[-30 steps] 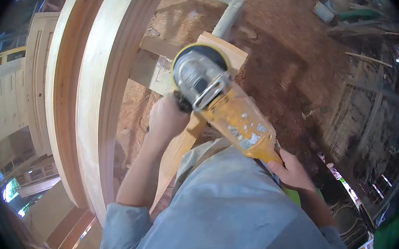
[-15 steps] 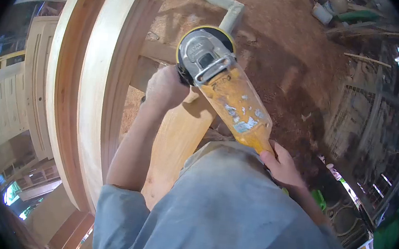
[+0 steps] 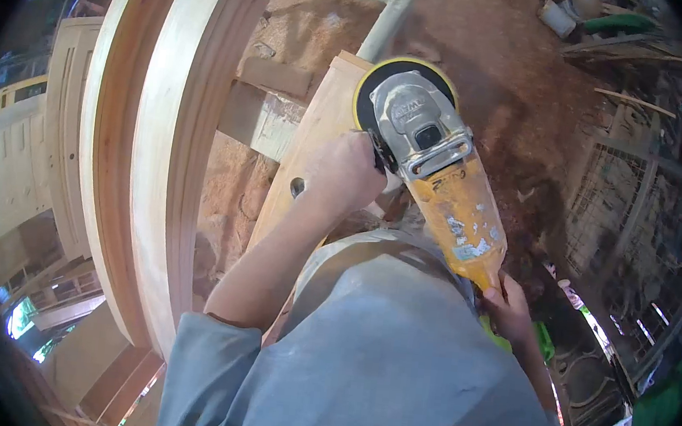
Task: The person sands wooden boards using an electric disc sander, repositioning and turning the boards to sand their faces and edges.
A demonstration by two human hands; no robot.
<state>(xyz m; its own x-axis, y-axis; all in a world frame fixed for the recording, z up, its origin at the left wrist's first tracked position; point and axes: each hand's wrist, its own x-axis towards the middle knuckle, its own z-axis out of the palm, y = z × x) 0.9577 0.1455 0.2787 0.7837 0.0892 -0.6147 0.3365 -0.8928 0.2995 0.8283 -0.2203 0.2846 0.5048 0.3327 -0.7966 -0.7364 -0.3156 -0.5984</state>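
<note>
A yellow power sander with a silver head and a round, yellow-edged pad lies across the middle of the view. My left hand is wrapped round its black side handle, just left of the head. The rear end of the yellow body is in my right hand, near my clothing. Beneath my left hand and forearm runs a pale wooden board with a dark round hole near its left edge. The pad overlaps the board's upper right edge; whether they touch, I cannot tell.
Long moulded wooden pieces stand at the left, beside panelled doors. Behind the board is a pale frame bar over dusty ground. Wire mesh leans at the right, with a white bucket at the upper right.
The sander has moved right with both hands on it. More of the board's far part and its dark hole now show. My left forearm has swung rightward.
</note>
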